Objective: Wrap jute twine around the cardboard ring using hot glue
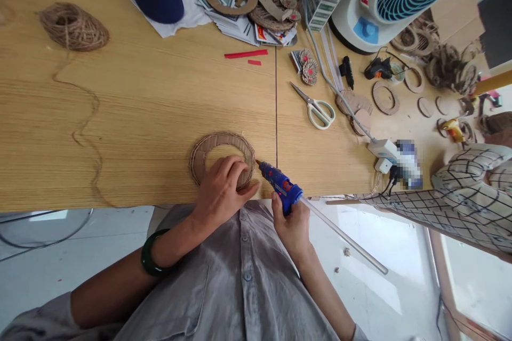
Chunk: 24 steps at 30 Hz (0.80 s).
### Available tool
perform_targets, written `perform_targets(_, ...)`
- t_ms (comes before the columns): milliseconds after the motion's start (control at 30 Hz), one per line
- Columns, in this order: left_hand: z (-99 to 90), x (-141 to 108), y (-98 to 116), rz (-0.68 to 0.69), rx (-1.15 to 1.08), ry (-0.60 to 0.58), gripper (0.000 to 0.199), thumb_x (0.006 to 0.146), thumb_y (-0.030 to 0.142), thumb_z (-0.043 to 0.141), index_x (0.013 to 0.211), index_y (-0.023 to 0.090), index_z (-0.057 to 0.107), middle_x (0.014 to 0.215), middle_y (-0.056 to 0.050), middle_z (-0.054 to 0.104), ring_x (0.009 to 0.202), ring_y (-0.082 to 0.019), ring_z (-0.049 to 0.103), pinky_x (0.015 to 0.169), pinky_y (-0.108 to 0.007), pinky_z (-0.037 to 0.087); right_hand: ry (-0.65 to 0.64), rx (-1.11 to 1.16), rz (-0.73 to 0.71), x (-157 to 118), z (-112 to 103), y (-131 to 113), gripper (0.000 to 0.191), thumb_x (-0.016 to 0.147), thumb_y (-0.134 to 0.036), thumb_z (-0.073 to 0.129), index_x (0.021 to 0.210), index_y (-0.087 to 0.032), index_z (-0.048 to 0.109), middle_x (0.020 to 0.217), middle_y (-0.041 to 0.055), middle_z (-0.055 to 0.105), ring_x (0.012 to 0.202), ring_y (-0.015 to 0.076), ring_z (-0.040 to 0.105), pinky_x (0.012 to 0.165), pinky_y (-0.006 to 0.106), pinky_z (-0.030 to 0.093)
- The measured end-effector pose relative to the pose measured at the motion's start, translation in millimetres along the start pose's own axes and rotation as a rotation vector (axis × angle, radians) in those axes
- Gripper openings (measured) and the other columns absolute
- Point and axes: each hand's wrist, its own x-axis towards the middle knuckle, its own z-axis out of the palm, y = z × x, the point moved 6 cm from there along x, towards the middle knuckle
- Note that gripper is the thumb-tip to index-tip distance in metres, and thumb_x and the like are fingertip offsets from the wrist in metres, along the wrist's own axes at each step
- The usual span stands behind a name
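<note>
A flat cardboard ring (198,162) with twine around its outer edge lies near the table's front edge. My left hand (224,189) rests over the ring's lower part, its fingers curled at the rim. In my right hand (294,224) is a blue glue gun (282,186), its fingers wrapped round the handle. The gun's tip points up and left, close beside the ring's right edge; whether it touches is too small to tell. A long clear glue stick (344,235) sticks out of the gun's back.
A twine ball (74,26) sits far left, its strand trailing to the front edge. Scissors (320,113), a power strip (384,150) and a fan (366,29) stand or lie right. Red strips (246,54) lie ahead. Another person's checkered sleeve (468,176) is at right.
</note>
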Motion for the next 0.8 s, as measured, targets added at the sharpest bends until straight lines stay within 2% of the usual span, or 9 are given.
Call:
perform_targets(167, 3.7, 0.0, -2.6, -0.042, -0.082, -0.004, 0.008, 0.090, 0.022, 0.061, 0.096, 0.022, 0.055, 0.108, -0.006, 0.063, 0.106, -0.023, 0.061, 0.095, -0.039, 0.052, -0.020, -0.019, 0.012, -3.6, 1.6, -3.1, 0.031, 0.096, -0.040, 0.050, 0.082, -0.017, 0.066, 0.055, -0.0017, 0.054, 0.047, 0.0135, 0.046, 0.046, 0.025, 0.038)
perform_targets(333, 2.8, -1.3, -5.4, -0.060, -0.119, -0.018, 0.005, 0.091, 0.020, 0.058, 0.096, 0.021, 0.057, 0.110, -0.006, 0.064, 0.107, -0.023, 0.061, 0.097, -0.040, 0.052, -0.038, -0.061, 0.003, -6.2, 2.3, -5.4, 0.033, 0.097, -0.040, 0.050, 0.087, -0.014, 0.067, 0.059, 0.0015, 0.060, 0.050, 0.0157, 0.053, 0.048, 0.026, 0.042)
perform_targets(500, 3.3, -3.2, -4.8, -0.017, -0.115, -0.024, 0.007, 0.093, 0.020, 0.058, 0.099, 0.021, 0.057, 0.113, -0.006, 0.064, 0.107, -0.023, 0.061, 0.097, -0.039, 0.052, -0.020, -0.163, -0.045, -6.5, 4.8, -11.9, 0.031, 0.099, -0.041, 0.048, 0.092, -0.016, 0.065, 0.074, 0.0068, 0.069, 0.061, 0.0192, 0.065, 0.054, 0.027, 0.047)
perform_targets(633, 2.9, -3.3, -5.0, -0.013, -0.118, -0.020, 0.007, 0.092, 0.019, 0.058, 0.099, 0.020, 0.058, 0.112, -0.007, 0.065, 0.107, -0.023, 0.062, 0.097, -0.039, 0.052, 0.001, -0.265, -0.069, -6.4, 6.6, -18.6, 0.037, 0.101, -0.043, 0.042, 0.084, -0.017, 0.063, 0.066, 0.0053, 0.064, 0.052, 0.0191, 0.061, 0.048, 0.027, 0.041)
perform_targets(800, 3.5, -3.2, -4.5, -0.017, -0.115, -0.020, 0.007, 0.091, 0.019, 0.058, 0.098, 0.021, 0.057, 0.114, -0.006, 0.065, 0.108, -0.023, 0.062, 0.098, -0.040, 0.052, -0.029, -0.290, -0.028, -8.4, 7.2, -17.8, 0.039, 0.101, -0.045, 0.043, 0.084, -0.017, 0.063, 0.062, 0.0048, 0.063, 0.049, 0.0200, 0.061, 0.046, 0.028, 0.037)
